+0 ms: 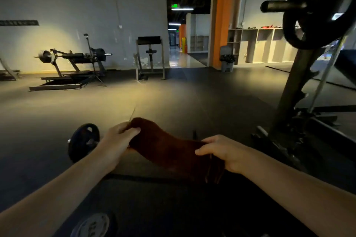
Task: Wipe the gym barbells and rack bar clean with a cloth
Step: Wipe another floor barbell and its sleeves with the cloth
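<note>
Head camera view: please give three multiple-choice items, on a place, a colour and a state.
1. The floor barbell's black round weight plate lies: A. left of the left hand; B. behind the rack; C. on the shelves.
2. The tall pillar beside the doorway is: A. green; B. orange; C. white.
3. The dark brown cloth is: A. on the floor; B. on the rack; C. in both hands.
1 A: it shows left of that hand. 2 B: plainly orange. 3 C: left and right hand each grip an end.
</note>
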